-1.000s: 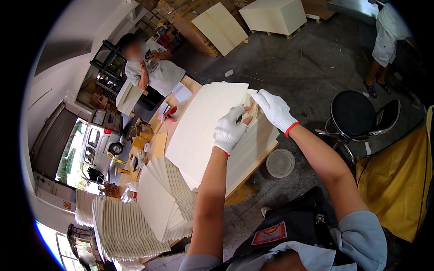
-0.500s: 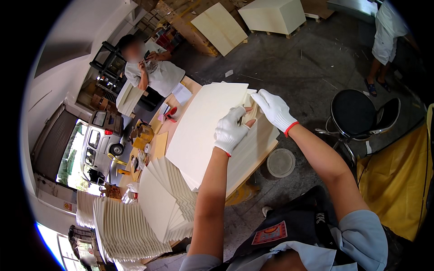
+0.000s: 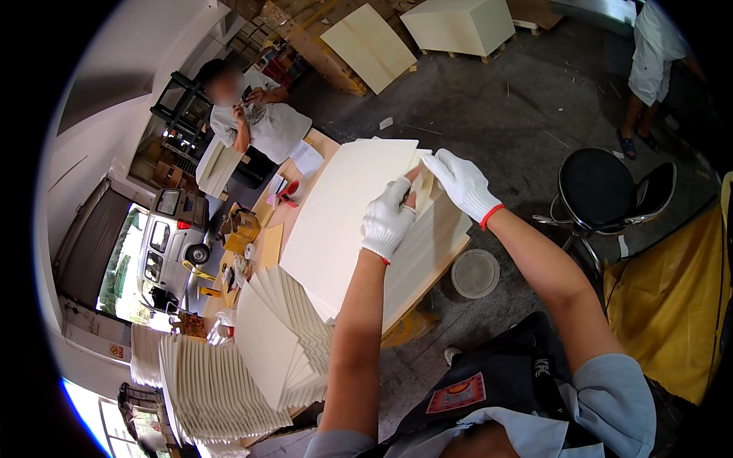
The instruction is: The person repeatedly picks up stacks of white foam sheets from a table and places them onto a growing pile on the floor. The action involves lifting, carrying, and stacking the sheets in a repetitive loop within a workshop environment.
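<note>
A stack of thin cream boards [image 3: 343, 221] lies on the wooden table in front of me. Both hands wear white knit gloves with red cuffs, and they are at the stack's right edge. My left hand [image 3: 387, 217] rests over the top board, its bare thumb and fingertip closed at the edge. My right hand [image 3: 462, 183] has its fingers together, bent over the far right corner of the boards. Several board corners there are slightly raised and uneven between the two hands. Exactly how many boards the fingers hold is hidden.
Fanned piles of boards [image 3: 221, 382] stand at the near left. A red tape dispenser [image 3: 289, 192] and papers [image 3: 306, 159] lie farther along the table [image 3: 324, 145], by a person. On the floor are a round bucket [image 3: 475, 273] and a black stool [image 3: 597, 191].
My left thumb and fingertip have drawn in and tilted up at the board edge. My right hand has barely moved on the corner.
</note>
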